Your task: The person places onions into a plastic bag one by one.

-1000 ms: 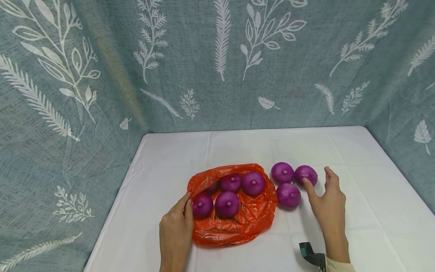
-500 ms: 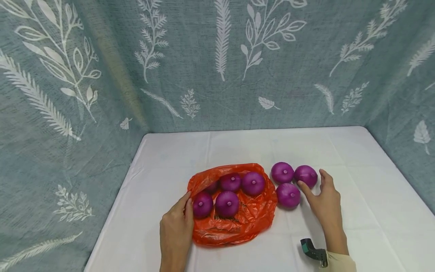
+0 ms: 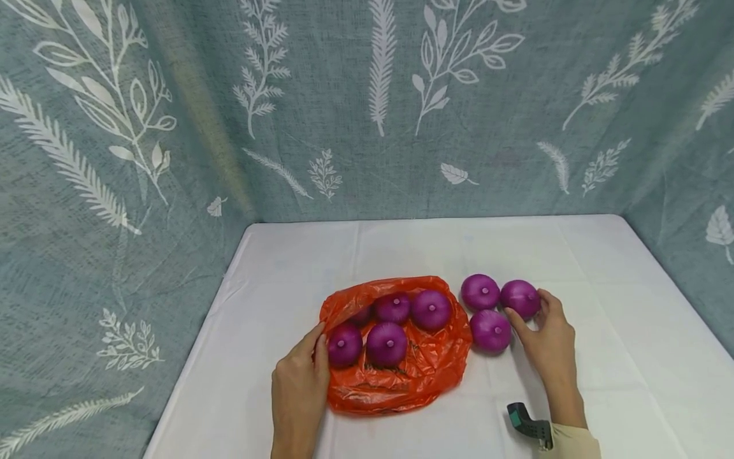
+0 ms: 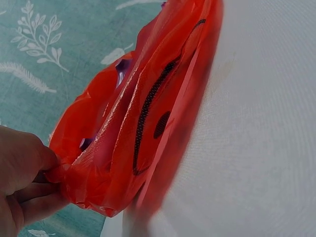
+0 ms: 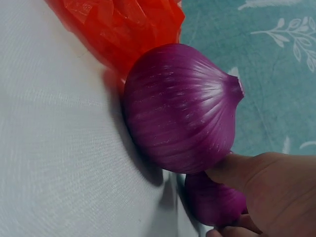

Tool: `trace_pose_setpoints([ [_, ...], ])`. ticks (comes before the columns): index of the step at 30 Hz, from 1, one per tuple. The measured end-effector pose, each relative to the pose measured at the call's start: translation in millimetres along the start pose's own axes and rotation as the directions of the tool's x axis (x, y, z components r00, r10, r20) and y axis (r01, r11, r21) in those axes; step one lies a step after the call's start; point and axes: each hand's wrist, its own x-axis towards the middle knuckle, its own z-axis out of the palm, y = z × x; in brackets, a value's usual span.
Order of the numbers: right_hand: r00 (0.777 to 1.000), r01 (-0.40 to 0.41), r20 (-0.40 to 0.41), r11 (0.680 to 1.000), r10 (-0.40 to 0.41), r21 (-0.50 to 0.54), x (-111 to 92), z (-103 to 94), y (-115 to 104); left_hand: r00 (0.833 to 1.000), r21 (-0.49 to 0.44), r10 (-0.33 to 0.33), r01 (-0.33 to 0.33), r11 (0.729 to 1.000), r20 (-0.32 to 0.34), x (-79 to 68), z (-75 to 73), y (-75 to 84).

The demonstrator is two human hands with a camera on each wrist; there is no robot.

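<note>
A crinkled red plastic bag (image 3: 395,392) lies with its mouth toward me, and several red onions (image 3: 387,344) sit inside. My left hand (image 3: 301,382) pinches the left edge of its mouth; in the left wrist view the fingers (image 4: 47,160) grip the gathered plastic. Three more red onions are grouped right of the bag. My right hand (image 3: 550,347) holds the far right onion (image 3: 520,298) between thumb and fingers. A nearer onion (image 3: 490,331) stands just left of the thumb and fills much of the right wrist view. Behind it is the third onion (image 3: 480,292).
Everything lies on a table with a white cloth (image 3: 625,306). A teal curtain (image 3: 367,159) with white leaf prints hangs behind and at both sides. A dark wrist-camera mount (image 3: 527,424) sticks out by the right sleeve (image 3: 573,441).
My right hand has moved left to the far right onion, and its thumb and fingers have closed around it. The left hand keeps its grip on the bag.
</note>
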Motion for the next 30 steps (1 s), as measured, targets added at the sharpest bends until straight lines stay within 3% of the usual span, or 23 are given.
trace_pose_setpoints([
  [8, 1.000, -0.010, 0.001, 0.997, 0.010, 0.075, 3, 1.3, 2, 1.000, -0.009, 0.006, -0.006, 1.000, -0.004, 1.5, 0.7, 1.3],
  [24, 0.999, -0.035, -0.010, 0.992, 0.036, 0.118, 1, 1.5, 3, 1.000, 0.002, -0.010, 0.010, 1.000, 0.008, 0.6, -0.4, 1.0],
  [30, 0.998, 0.010, -0.058, 0.995, -0.004, 0.094, -2, -7.1, -3, 1.000, -0.009, 0.013, -0.014, 1.000, -0.013, 0.2, 0.1, 0.4],
])
